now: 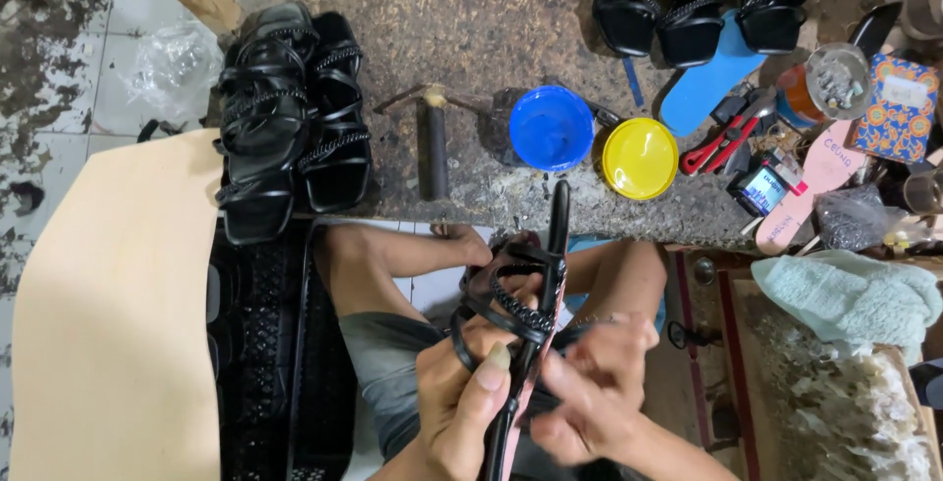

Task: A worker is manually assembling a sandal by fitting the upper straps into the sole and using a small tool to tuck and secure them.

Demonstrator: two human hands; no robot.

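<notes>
Both my hands, left hand (462,397) and right hand (594,388), grip a black strappy sandal (526,304) over my lap, below the worktop (471,39) with blue lid (551,127) and yellow lid (639,158).

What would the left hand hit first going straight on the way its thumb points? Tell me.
The left hand points up the picture, along the black strappy sandal it holds. Beyond the sandal's tip, the first thing looks to be the yellow lid or blue lid on the workbench; depth is unclear.

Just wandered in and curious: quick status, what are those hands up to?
Left hand and right hand both gripping a black strappy sandal, held edge-on. Blue bowl and yellow lid sit beyond, clear of it.
</notes>
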